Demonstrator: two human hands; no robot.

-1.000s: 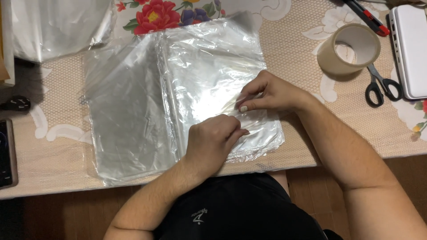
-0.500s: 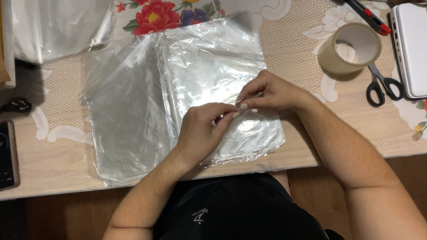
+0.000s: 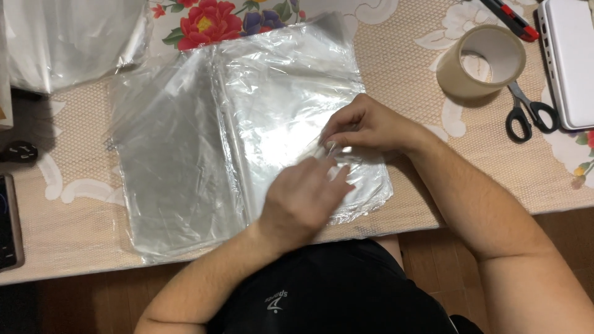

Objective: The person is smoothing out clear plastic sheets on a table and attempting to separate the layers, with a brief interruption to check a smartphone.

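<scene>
Clear plastic bags (image 3: 247,124) lie in two overlapping stacks on the table (image 3: 74,229), left stack flat, right stack on top and slightly skewed toward the front edge. Both hands work on the lower right corner of the right stack.

Right hand (image 3: 365,127): palm down on the plastic, fingers curled, thumb and fingertips pinched together on a thin fold of film at the bag's near edge. Pinch point sits just left of the knuckles, at the hand's inner side. Whether it has one layer or several, cannot tell.

Left hand (image 3: 303,201): motion-blurred, palm down over the same corner, fingers pointing toward the right hand's pinch and nearly meeting it. Fingertips appear on the film, but with the blur I cannot tell whether they grip it or just press it flat.

So the worked edge lies between the two hands, under both sets of fingertips, near the table's front edge.

Around: roll of packing tape (image 3: 481,62) stands on its side well right of the stacks, black-handled scissors (image 3: 526,114) just beside it, white flat device (image 3: 572,59) at far right. More clear plastic (image 3: 68,37) bunched at top left. Dark phone (image 3: 9,222) at the left edge. Floral beige tablecloth (image 3: 204,21) underneath.
</scene>
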